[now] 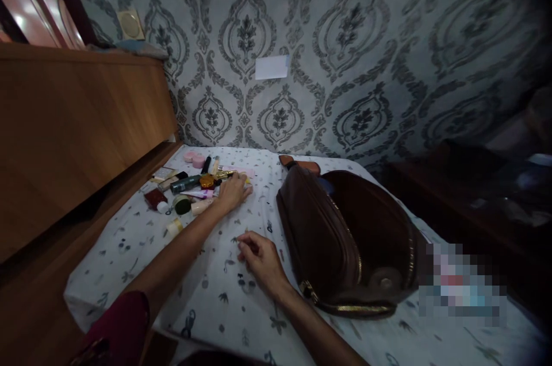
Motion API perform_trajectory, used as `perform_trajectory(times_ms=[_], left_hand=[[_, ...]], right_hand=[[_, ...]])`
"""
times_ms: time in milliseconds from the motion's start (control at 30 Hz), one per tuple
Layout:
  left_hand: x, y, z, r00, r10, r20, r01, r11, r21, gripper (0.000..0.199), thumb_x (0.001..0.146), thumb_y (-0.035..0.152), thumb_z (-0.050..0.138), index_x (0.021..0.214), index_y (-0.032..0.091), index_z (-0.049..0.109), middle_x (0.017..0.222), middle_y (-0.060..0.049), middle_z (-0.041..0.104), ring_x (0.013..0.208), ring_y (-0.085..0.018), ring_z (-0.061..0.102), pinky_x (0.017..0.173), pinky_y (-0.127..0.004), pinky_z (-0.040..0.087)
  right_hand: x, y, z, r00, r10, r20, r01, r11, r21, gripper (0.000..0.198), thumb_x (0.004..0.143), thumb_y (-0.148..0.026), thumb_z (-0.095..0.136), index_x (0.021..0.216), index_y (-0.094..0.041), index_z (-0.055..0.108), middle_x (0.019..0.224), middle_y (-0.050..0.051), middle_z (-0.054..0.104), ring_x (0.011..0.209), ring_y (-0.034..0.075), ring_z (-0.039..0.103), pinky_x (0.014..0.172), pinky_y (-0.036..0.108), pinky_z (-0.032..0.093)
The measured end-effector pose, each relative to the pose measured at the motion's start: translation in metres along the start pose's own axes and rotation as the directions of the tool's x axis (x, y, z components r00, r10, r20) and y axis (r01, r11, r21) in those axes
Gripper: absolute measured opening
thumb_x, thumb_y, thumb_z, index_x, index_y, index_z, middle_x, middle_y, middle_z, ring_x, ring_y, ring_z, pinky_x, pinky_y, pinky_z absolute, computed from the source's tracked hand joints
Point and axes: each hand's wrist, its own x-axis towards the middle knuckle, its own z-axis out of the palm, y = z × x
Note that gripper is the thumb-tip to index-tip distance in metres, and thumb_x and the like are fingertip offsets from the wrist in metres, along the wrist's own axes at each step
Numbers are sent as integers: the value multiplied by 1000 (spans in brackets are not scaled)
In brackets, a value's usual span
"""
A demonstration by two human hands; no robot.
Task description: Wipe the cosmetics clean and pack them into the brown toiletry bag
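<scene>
My left hand (pixel 233 192) is at the right edge of a spread of cosmetics, palm down. Its fingers look apart and touch the items there; the far fingertips are partly hidden. Beside it lie a gold tube (pixel 225 173), an amber-coloured round item (pixel 207 181), a white and purple tube (pixel 199 194) and a dark green bottle (pixel 185 184). Nearer to me, my right hand (pixel 261 259) hovers over or rests on the patterned sheet, fingers loosely bent with a gap at the thumb, nothing visible in them. To its right stands a brown handbag (pixel 319 222), unzipped.
Left of the cosmetics are a dark red bottle with a white cap (pixel 154 199) and pink round containers (pixel 194 158). A cream-coloured roll or jar (pixel 175 228) lies nearer. A wooden cabinet (pixel 86 136) borders the left, a patterned wall (pixel 302 107) the back. The right side is dark.
</scene>
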Motion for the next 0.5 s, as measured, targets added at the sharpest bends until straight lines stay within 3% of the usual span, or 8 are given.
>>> perform_trajectory(times_ms=[233, 367, 500], left_hand=[[-17, -21, -6, 1000, 5, -14, -5, 1000, -4, 36, 100, 45, 39, 118, 18, 56, 116, -12, 64, 106, -26, 64, 83, -33, 49], [-19, -64, -21, 997, -65, -35, 67, 997, 37, 34, 103, 38, 33, 123, 21, 54, 125, -11, 62, 111, -24, 62, 90, -33, 47], [-25, -119, -36, 977, -207, -41, 211, 966, 152, 35, 99, 30, 36, 120, 13, 57, 127, -20, 58, 119, -32, 56, 94, -41, 46]], right_hand=[[1, -1, -1, 999, 45, -6, -45, 997, 55, 25, 74, -38, 60, 86, -17, 66, 61, 0, 62, 51, 13, 56, 46, 23, 40], [3, -3, -2, 997, 75, -15, -72, 986, 147, 27, 69, -40, 64, 82, -17, 65, 63, 0, 62, 53, 13, 58, 45, 22, 41], [3, -6, -3, 995, 94, -23, -88, 981, 175, 26, 69, -39, 65, 82, -17, 66, 64, 0, 63, 52, 13, 58, 43, 21, 40]])
